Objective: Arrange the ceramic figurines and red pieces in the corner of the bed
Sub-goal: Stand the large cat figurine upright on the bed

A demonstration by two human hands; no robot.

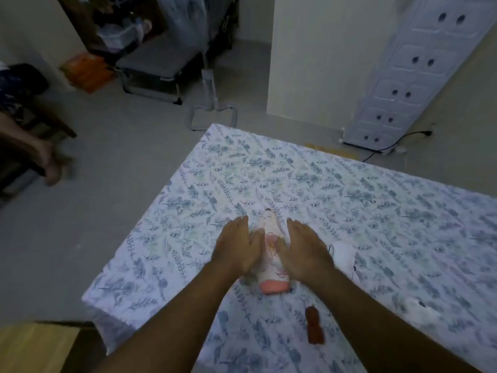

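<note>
A white and pink ceramic figurine (270,238) lies on its back on the bed (269,173), head pointing away from me, pink base toward me. My left hand (238,246) presses against its left side and my right hand (304,249) against its right side, fingers stretched flat. A small dark red piece (314,325) lies on the sheet nearer to me, under my right forearm's left edge. A second white figurine (345,255) lies just right of my right hand, and another white object (419,309) sits blurred further right.
The bed has a floral blue and white sheet; its far corner (215,127) is toward the upper left. Beyond lie grey floor, a fan stand (212,109), a folding cot (156,68), a white drawer cabinet (408,76) by the wall and a person's feet (51,162) at left.
</note>
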